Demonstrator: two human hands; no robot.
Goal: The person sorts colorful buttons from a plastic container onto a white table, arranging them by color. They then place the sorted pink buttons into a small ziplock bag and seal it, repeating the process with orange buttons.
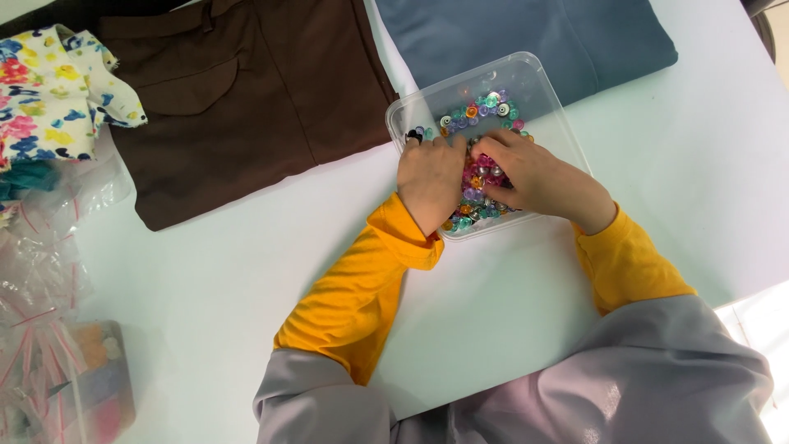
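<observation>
- My left hand [429,177] lay inside the clear plastic tray [549,90], fingers curled down into the coloured beads [481,111]; whether they pinched any, I couldn't tell.
- My right hand [534,174] was in there too, fingertips bunched among the beads, grip hidden.
- The tray sat on the white table [205,279], just beside the brown garment [246,90] and touching the blue-grey cloth [526,37].

Both hands in tray [538,86], left hand [430,177] and right hand [530,173] side by side on snap buttons [481,111]. Two folded garments [246,90] behind; plastic bags [49,312] far left.
</observation>
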